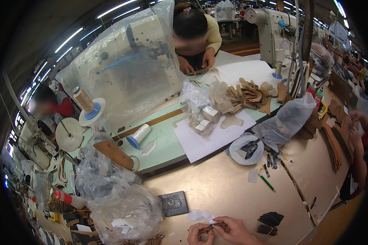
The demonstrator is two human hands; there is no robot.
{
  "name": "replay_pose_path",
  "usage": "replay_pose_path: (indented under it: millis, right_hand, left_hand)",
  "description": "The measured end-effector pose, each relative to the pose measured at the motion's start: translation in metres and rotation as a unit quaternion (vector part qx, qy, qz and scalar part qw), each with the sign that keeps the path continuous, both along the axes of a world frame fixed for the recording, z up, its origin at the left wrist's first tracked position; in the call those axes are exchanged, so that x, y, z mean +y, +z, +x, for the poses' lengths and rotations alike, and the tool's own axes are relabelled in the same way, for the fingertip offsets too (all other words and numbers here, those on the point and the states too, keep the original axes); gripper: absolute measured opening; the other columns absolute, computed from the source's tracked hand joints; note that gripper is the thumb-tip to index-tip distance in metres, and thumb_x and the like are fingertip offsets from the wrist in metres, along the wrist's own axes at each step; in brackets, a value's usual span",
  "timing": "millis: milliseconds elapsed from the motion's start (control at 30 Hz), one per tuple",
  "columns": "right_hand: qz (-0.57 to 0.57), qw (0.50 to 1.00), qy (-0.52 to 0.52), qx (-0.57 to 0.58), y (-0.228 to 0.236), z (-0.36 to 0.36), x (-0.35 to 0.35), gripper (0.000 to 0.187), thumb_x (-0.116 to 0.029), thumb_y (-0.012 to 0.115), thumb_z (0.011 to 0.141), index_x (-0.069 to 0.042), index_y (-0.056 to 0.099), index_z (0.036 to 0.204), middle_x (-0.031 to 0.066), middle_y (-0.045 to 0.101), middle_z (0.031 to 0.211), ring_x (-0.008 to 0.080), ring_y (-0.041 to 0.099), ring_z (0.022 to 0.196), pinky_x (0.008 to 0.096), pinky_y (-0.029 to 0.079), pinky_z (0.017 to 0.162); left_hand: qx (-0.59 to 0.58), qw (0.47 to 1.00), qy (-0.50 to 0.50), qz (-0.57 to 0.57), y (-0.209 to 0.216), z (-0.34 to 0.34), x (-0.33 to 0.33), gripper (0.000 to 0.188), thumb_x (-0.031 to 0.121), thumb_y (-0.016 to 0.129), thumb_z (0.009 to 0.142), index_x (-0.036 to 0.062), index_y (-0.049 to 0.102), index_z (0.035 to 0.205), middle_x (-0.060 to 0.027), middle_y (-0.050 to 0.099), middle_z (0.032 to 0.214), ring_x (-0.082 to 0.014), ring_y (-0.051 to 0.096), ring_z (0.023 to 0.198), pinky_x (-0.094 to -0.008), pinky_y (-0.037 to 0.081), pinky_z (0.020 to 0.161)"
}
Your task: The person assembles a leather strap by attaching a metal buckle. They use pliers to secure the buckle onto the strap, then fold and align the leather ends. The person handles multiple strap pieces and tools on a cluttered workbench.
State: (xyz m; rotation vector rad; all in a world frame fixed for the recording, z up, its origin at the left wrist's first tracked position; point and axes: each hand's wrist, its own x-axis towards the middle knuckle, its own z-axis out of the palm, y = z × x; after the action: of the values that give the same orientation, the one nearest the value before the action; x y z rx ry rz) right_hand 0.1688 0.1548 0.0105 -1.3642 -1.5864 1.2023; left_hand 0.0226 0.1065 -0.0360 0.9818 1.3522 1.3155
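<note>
My left hand (199, 234) and my right hand (234, 231) meet at the front edge of the tan table, fingertips pinched close together. Between them is a small dark piece (220, 224), mostly covered by the fingers. A white paper slip (212, 221) shows at the fingertips. Something thin and yellowish lies against the left hand's fingers, too small to make out. Just beyond the hands rest loose white slips (195, 215). To the right lies a bundle of black cut pieces (270, 219), with a thin band around part of it.
A dark square slab (173, 203) and a clear plastic bag of white slips (126, 218) stand left. Farther back are a green pencil (267, 183), an opened bag of black pieces (246, 150) and a plastic-covered sewing machine (131, 61). A person (196, 36) bends over the opposite bench.
</note>
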Motion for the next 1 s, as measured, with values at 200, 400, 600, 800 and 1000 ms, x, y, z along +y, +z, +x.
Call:
replay_pose_path:
  millis: [200, 400, 600, 800, 1000]
  right_hand:
    - [-0.015, 1.000, 0.002, -0.004, -0.001, 0.000, 0.000, 0.028, -0.013, 0.067, 0.087, -0.001, 0.063, 0.112, 0.0141, 0.070, 0.089, 0.0187, 0.066, 0.074, 0.0299, 0.053, 0.067]
    - [-0.012, 1.000, 0.005, 0.000, -0.003, 0.000, -0.002, 0.028, -0.011, 0.066, 0.088, -0.001, 0.062, 0.114, 0.0149, 0.070, 0.090, 0.0189, 0.066, 0.074, 0.0295, 0.053, 0.066]
    - [-0.031, 1.000, 0.006, 0.004, 0.009, 0.001, 0.001, 0.030, -0.022, 0.067, 0.088, -0.003, 0.063, 0.111, 0.0126, 0.068, 0.094, 0.0222, 0.065, 0.083, 0.0329, 0.052, 0.074]
    - [0.149, 0.971, 0.122, -0.143, 0.059, 0.008, 0.001, 0.023, -0.018, 0.066, 0.089, -0.008, 0.065, 0.109, 0.0103, 0.067, 0.090, 0.0268, 0.067, 0.077, 0.0338, 0.055, 0.068]
    - [0.169, 0.959, 0.186, -0.133, 0.110, 0.045, 0.095, 0.031, -0.021, 0.072, 0.085, -0.009, 0.066, 0.113, 0.0065, 0.069, 0.097, 0.0177, 0.066, 0.090, 0.0303, 0.051, 0.074]
  left_hand:
    - [0.031, 0.999, 0.004, -0.009, 0.000, 0.000, 0.000, 0.025, -0.005, 0.064, 0.086, 0.0044, 0.058, 0.108, -0.0028, 0.060, 0.096, -0.0099, 0.058, 0.087, -0.0231, 0.048, 0.078]
    - [0.031, 0.999, 0.004, -0.007, 0.002, 0.000, 0.000, 0.024, -0.004, 0.064, 0.086, 0.0044, 0.058, 0.108, -0.0034, 0.061, 0.097, -0.0102, 0.058, 0.088, -0.0237, 0.048, 0.078]
    - [0.081, 0.997, -0.006, 0.015, -0.004, -0.003, 0.002, 0.023, -0.003, 0.063, 0.088, 0.0033, 0.057, 0.109, -0.0051, 0.062, 0.099, -0.0126, 0.059, 0.092, -0.0251, 0.048, 0.081]
    - [-0.129, 0.990, 0.002, 0.061, -0.004, -0.011, -0.004, 0.027, -0.005, 0.062, 0.088, 0.0002, 0.054, 0.113, -0.0075, 0.062, 0.106, -0.0142, 0.061, 0.100, -0.0266, 0.049, 0.084]
    - [0.068, 0.995, -0.041, 0.056, 0.014, -0.020, -0.003, 0.025, -0.004, 0.066, 0.084, -0.0026, 0.058, 0.108, -0.0076, 0.059, 0.101, -0.0120, 0.061, 0.091, -0.0234, 0.050, 0.077]
